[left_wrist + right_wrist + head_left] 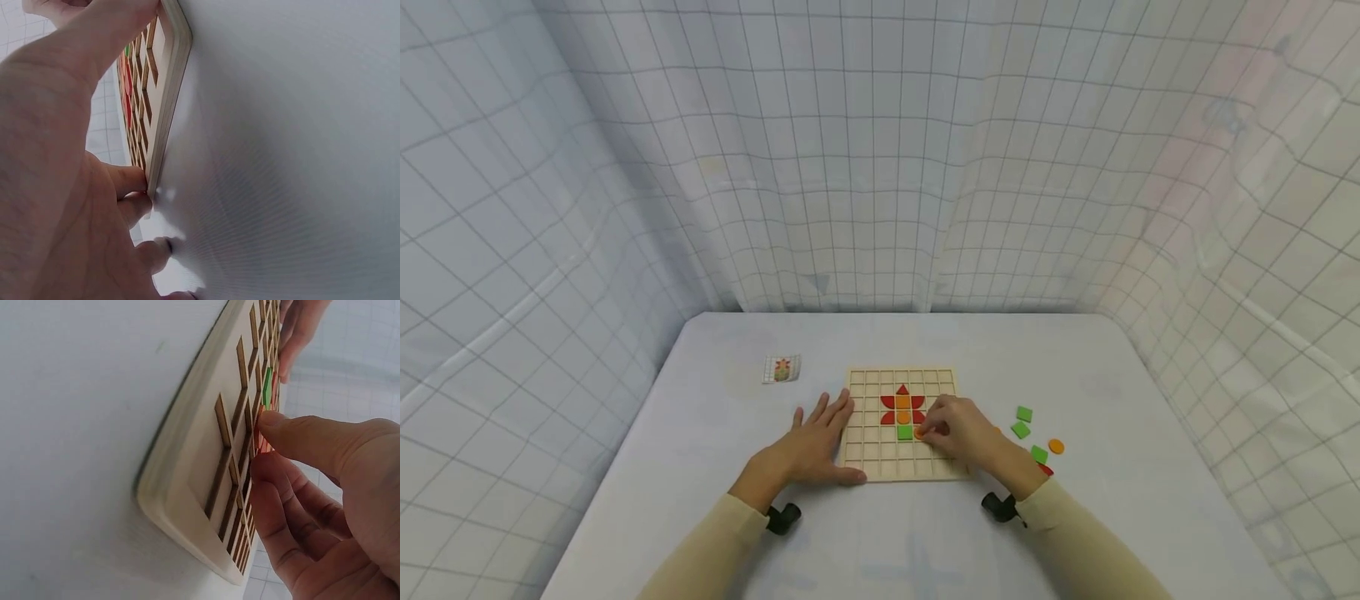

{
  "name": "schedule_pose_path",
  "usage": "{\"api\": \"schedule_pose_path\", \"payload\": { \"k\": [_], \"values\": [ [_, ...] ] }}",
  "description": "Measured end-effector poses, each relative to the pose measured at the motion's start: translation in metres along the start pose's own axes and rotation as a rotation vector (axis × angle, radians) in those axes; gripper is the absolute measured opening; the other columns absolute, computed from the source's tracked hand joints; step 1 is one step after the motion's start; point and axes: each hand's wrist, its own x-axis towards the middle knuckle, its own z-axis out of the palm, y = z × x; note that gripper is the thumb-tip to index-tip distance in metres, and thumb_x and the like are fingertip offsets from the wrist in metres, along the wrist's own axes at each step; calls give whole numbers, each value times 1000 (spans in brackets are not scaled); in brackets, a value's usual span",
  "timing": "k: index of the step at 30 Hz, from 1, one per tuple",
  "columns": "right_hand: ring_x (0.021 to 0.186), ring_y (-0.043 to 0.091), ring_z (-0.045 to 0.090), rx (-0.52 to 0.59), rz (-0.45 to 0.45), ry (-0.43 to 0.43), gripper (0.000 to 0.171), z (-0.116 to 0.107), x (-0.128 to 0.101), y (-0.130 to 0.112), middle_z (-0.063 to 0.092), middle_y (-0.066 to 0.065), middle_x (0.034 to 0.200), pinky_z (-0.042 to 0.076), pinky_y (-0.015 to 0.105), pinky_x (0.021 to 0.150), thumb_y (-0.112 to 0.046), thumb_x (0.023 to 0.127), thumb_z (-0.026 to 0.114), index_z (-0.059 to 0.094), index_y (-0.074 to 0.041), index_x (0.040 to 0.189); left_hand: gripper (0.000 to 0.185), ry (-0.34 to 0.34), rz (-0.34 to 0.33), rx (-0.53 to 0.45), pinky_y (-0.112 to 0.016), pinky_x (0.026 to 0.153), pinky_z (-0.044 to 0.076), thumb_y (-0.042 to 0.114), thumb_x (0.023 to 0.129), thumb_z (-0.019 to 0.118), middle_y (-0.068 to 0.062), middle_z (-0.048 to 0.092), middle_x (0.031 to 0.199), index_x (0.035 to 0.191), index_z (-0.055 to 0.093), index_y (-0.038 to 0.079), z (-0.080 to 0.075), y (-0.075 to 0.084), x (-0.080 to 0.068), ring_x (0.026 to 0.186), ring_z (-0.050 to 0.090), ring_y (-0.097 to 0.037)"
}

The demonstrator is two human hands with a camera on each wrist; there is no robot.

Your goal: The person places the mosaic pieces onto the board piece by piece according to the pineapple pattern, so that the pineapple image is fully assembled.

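Thumb and fingertips of your right hand [958, 432] pinch an orange disc [919, 433] at the board's cell just right of the green square [905, 432]; you cannot tell whether it sits flat. Your left hand [812, 448] lies with fingers straight and spread, grasping nothing, touching the left edge of the wooden board [868, 467], thumb at its near corner. Above the green square come another orange disc [903, 417], an orange square [903, 402] and a red triangle [902, 389]. Loose green tiles [1024, 413] lie right of the board; a picture card [782, 368] lies beyond your left hand.
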Motion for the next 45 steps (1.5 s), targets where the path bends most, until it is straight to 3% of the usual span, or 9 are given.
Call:
{"api": "schedule_pose_path", "payload": {
  "k": [12,29,38,45],
  "values": [
    [89,8,71,-32,121,54,10,-22,-16,7,81,1,105,61,21,77,-6,101,91,91,-10,110,133,2,-1,11,-86,141,9,69,93,90,-12,8,199,187,19,7,-4,1,2,185,7,-49],
    [91,16,76,-81,235,167,22,-71,-90,55,83,3,109,65,27,77,-1,94,95,91,-9,114,135,2,-6,1,-85,142,8,72,94,88,-12,8,199,187,16,6,2,-4,-1,185,5,-47],
    [89,14,73,-107,385,175,17,-97,-136,84,82,2,106,58,25,72,-14,99,94,91,-12,116,136,-4,-17,2,-84,142,7,74,93,88,-10,8,199,188,16,7,3,-4,0,186,5,-46],
    [85,1,67,-81,406,126,26,-98,-151,97,81,0,103,58,24,75,-28,97,98,91,-12,116,136,-2,-11,2,-85,142,8,73,93,88,-11,8,199,187,16,7,3,-5,2,185,5,-46]
  ]
}}
